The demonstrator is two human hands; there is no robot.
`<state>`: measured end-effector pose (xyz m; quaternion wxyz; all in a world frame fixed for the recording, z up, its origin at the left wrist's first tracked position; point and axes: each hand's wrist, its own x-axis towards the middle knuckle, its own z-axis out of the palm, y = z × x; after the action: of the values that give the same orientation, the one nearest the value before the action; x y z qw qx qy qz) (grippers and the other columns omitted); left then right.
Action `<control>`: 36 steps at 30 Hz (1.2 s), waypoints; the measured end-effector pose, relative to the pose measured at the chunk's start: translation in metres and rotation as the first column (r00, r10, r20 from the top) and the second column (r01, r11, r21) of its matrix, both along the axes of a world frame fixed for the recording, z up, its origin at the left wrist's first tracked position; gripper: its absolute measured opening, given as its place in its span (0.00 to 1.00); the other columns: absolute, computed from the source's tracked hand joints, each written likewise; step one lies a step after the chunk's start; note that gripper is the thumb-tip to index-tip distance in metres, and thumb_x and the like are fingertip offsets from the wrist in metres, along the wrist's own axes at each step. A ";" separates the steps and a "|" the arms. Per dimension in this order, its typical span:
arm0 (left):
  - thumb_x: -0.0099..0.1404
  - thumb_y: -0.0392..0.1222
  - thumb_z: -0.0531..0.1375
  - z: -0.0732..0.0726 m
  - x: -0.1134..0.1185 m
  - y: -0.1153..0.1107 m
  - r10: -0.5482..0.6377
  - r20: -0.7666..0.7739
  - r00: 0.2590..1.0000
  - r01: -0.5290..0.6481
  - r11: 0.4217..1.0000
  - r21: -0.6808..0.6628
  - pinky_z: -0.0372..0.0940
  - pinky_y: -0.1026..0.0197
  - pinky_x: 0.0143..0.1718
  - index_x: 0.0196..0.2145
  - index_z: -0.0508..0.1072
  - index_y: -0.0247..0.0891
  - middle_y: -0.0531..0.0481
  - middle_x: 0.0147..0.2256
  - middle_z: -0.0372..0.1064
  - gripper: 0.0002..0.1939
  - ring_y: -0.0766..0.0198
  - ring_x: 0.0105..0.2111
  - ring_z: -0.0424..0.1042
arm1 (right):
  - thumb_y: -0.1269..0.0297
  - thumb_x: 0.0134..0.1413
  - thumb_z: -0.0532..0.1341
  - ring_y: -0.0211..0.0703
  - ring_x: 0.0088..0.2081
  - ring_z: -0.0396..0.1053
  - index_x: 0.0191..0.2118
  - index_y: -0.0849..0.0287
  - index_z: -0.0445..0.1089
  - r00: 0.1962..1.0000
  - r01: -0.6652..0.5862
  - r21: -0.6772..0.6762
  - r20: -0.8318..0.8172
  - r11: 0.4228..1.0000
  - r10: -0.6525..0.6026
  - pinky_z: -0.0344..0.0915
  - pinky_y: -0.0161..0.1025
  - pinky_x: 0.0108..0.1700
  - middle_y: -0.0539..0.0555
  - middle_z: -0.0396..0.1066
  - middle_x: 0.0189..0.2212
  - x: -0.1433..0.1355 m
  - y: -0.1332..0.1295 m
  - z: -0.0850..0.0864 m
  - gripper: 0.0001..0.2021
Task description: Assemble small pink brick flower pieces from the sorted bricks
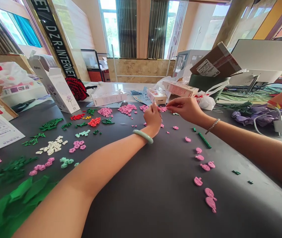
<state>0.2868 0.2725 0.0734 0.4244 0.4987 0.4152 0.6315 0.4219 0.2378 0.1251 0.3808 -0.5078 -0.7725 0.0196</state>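
My left hand [153, 118], with a pale green bangle on its wrist, is raised over the far middle of the dark table; its fingers are curled closed and hide whatever they hold. Facing it, my right hand [187, 109] pinches thumb and fingertips together, a small gap away. Too little shows between those fingertips to name anything. Small pink pieces [163, 108] lie just beyond and between the hands. Larger pink round pieces [205, 167] run in a loose row down the table below my right forearm, beside a dark green rod [204, 140].
Left of my hands lie piles of pink pieces [127, 109], red pieces [94, 122], cream pieces [53, 145] and green leaf parts [51, 124]. A tall white box [56, 84] stands at the back left. Far right are purple flowers [249, 117] and a white charger [281, 126].
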 end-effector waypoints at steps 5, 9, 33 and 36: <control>0.74 0.49 0.50 -0.001 -0.023 0.028 0.209 -0.205 0.956 -0.182 0.973 0.143 0.58 0.64 0.28 0.22 0.63 0.39 0.55 0.18 0.63 0.23 0.67 0.22 0.66 | 0.70 0.53 0.62 0.41 0.30 0.73 0.34 0.60 0.79 0.986 -0.078 -0.212 0.128 0.974 0.107 0.67 0.37 0.37 0.52 0.78 0.28 -0.011 0.021 -0.012 0.07; 0.74 0.46 0.49 -0.003 -0.027 0.037 0.236 -0.245 0.940 -0.202 0.967 0.157 0.59 0.63 0.32 0.22 0.64 0.39 0.54 0.18 0.65 0.22 0.65 0.25 0.69 | 0.69 0.54 0.64 0.40 0.30 0.71 0.35 0.58 0.79 0.936 -0.097 -0.245 0.306 0.965 0.172 0.62 0.35 0.36 0.51 0.77 0.28 -0.027 0.033 -0.025 0.06; 0.72 0.57 0.49 -0.004 -0.009 0.012 -0.013 -0.122 0.992 0.035 0.984 0.176 0.56 0.65 0.23 0.18 0.62 0.39 0.56 0.15 0.57 0.28 0.70 0.17 0.59 | 0.59 0.49 0.65 0.37 0.24 0.66 0.29 0.62 0.79 0.896 -0.065 -0.194 -0.444 0.979 -0.028 0.63 0.35 0.28 0.53 0.72 0.21 -0.017 -0.002 -0.012 0.11; 0.72 0.56 0.51 -0.004 -0.006 0.003 -0.051 -0.179 0.982 0.094 0.965 0.244 0.55 0.65 0.23 0.18 0.61 0.38 0.56 0.16 0.57 0.27 0.70 0.19 0.59 | 0.60 0.50 0.64 0.36 0.23 0.64 0.27 0.62 0.78 0.882 -0.074 -0.160 -0.471 0.984 -0.011 0.62 0.35 0.28 0.52 0.70 0.19 -0.020 -0.008 -0.012 0.10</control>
<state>0.2808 0.2755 0.0697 0.3434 0.6158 0.3482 0.6177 0.4023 0.2298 0.1131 0.5107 -0.5064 -0.6605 0.2155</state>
